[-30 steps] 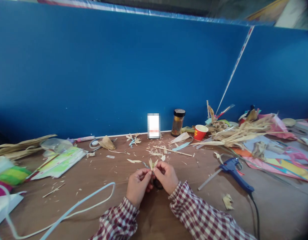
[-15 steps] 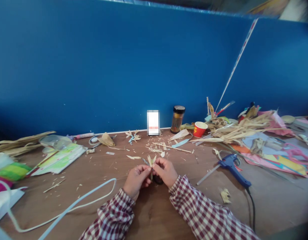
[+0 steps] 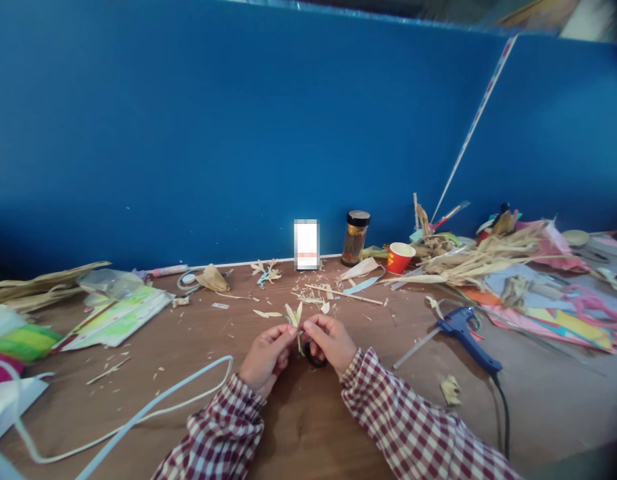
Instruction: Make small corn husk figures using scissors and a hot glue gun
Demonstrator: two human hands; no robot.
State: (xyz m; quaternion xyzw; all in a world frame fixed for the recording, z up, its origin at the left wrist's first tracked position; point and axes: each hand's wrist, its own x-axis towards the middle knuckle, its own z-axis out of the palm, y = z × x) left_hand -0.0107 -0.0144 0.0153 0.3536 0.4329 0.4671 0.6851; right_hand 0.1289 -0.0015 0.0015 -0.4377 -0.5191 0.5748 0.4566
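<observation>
Both hands meet low in the middle of the brown table [image 3: 298, 427]. My left hand [image 3: 266, 357] and my right hand [image 3: 330, 343] pinch a small bundle of pale dried husk strips [image 3: 293, 315], whose tips fan upward between the fingertips. A thin stem hangs down from the bundle between the hands. Behind my right hand lies a dark ring-shaped handle [image 3: 314, 359], partly hidden. Both sleeves are red and white check.
A blue glue gun [image 3: 465, 331] with a black cord lies at the right. A red paper cup [image 3: 401, 258], a dark-lidded jar [image 3: 356, 237] and a heap of dried husks [image 3: 483, 263] stand along the blue wall. A pale blue cord [image 3: 153, 407] loops at the left, near coloured papers [image 3: 115, 320].
Both hands have shifted slightly left and the husk bundle now tilts leftward. The camera has tipped a little downward since a second ago.
</observation>
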